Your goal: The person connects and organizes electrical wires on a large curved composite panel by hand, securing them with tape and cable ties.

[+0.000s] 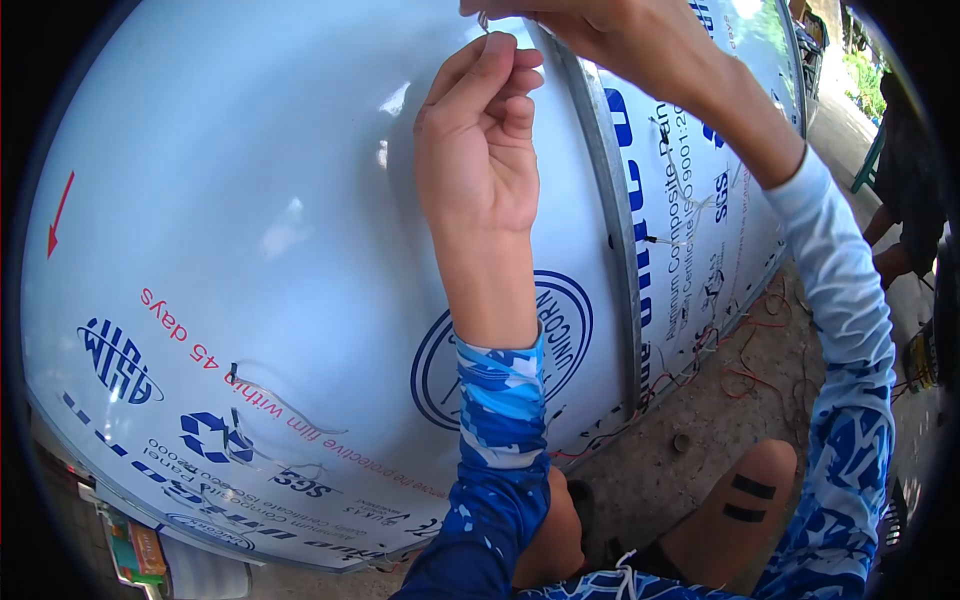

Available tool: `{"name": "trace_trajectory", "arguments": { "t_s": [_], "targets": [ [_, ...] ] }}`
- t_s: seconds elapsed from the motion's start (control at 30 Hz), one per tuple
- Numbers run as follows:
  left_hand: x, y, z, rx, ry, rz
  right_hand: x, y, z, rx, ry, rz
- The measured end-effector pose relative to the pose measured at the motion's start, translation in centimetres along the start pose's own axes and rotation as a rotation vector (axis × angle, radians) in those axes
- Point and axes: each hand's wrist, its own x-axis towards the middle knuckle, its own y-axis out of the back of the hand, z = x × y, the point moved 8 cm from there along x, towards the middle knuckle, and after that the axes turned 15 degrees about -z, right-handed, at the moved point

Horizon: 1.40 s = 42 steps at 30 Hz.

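Note:
My left hand (485, 135) is raised over a large white film-covered panel (250, 200), palm showing, fingers curled and thumb pressed to the fingertips. A thin wire end (484, 22) shows at its fingertips, between my two hands. At the top edge of the view my right hand (590, 25) reaches in from the right, its fingers bent towards the same wire; its fingertips are partly cut off by the frame. Under the hands a grey metal strip (612, 190) crosses the panel.
Short wires (662, 240) stick out of the panel on the right. Red wires (745, 375) lie on the concrete ground (700, 430). Another person (905, 190) is at the far right, near a bucket (918, 362). Colourful boxes (145, 550) are at the lower left.

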Motion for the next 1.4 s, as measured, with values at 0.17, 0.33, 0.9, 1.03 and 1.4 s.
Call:
{"name": "trace_trajectory", "arguments": {
  "t_s": [0.17,0.33,0.9,1.03,1.4],
  "targets": [
    [-0.7,-0.2,1.7,0.241,-0.157,0.099,-0.5,1.4,-0.2,0.569,-0.716,-0.222],
    [-0.8,-0.3,2.3,0.368,-0.158,0.126,-3.9,-2.8,0.4,1.089,-1.227,-0.442],
    [-1.3,-1.4,3.5,0.720,-0.222,0.174,-5.3,-5.0,-0.5,1.752,-1.366,-0.177],
    [-1.4,-1.9,3.8,0.807,-0.220,0.145,-6.0,-6.1,0.2,1.713,-1.354,-0.079],
    [-2.7,-4.4,4.0,1.408,-0.746,0.186,-5.5,-5.0,0.6,1.390,-1.315,-0.175]
  ]
}}
